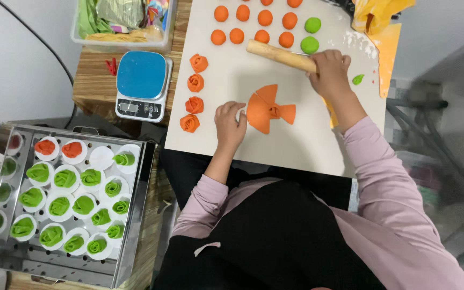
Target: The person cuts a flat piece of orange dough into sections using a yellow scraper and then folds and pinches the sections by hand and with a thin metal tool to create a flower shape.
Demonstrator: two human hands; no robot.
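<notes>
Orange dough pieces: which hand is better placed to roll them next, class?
Probably right: the right hand grips the rolling pin just beyond the orange dough pieces, while the left hand only touches their edge.

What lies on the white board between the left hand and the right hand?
In the head view, flat orange dough pieces lie overlapped between the left hand and the right hand, which grips a wooden rolling pin. The left fingers touch their edge.

My smooth pale wooden rolling pin (280,55) and matt orange dough fan (267,109) lie on matt white board (296,145); left, shiny steel tray (135,215).
</notes>
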